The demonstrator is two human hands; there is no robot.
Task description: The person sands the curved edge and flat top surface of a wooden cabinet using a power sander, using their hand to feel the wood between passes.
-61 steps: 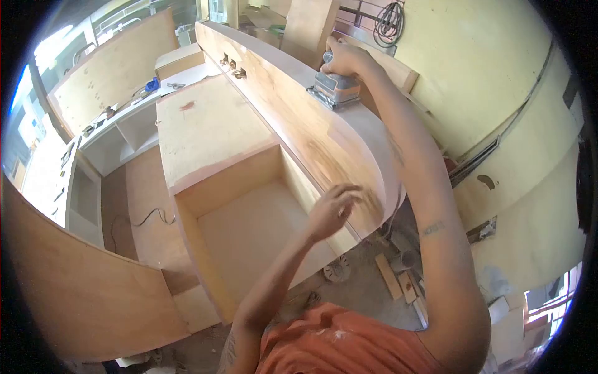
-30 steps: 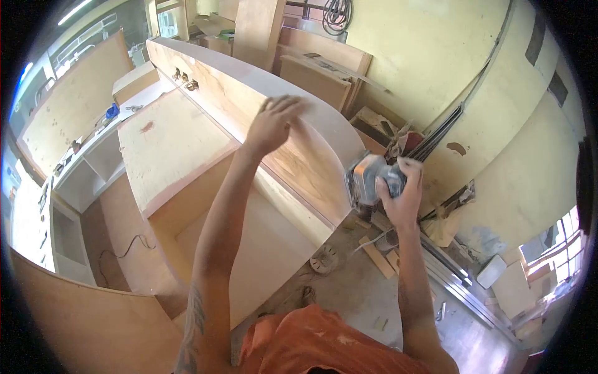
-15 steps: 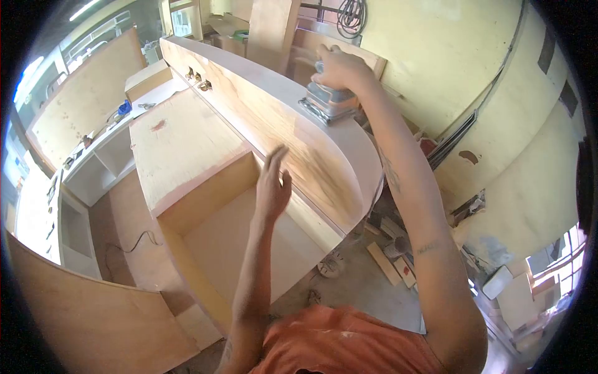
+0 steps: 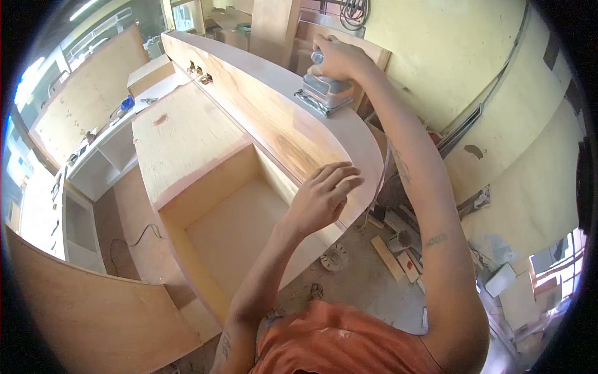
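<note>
I watch remotely, via head cam, as a worker's R hand [image 4: 342,61] grips a grey-and-orange sander [image 4: 330,93], fingers clamped round its upper part at full arm's reach. The sander sits flat on the pale top edge [image 4: 274,78] of a long, low partition, close to where that edge curves round at the near end. The L hand [image 4: 321,199] holds nothing I can see: fingers loosely bent & close together, palm down, in front of the partition's curved end. Can't tell from my seat whether it touches the wood.

Along the partition's inner side runs a wood-grain panel [image 4: 268,115] w/ small cut-outs [image 4: 198,71] toward the far end; contents too small to ID. Beside it, a lower wooden cabinet [image 4: 190,134] has a flat top & an open box section [image 4: 240,224] nearest the worker, who wears an orange shirt [image 4: 336,340].

Far L: white shelving [image 4: 112,153], w/ a dark cord [image 4: 146,234] on the floor nearby. Lower R, wood strips [image 4: 387,257] lie on the floor beyond the partition's end. Bkgd: a coiled cable [image 4: 355,14] hangs on the yellow wall [image 4: 442,50], near a tall upright board [image 4: 274,28].
</note>
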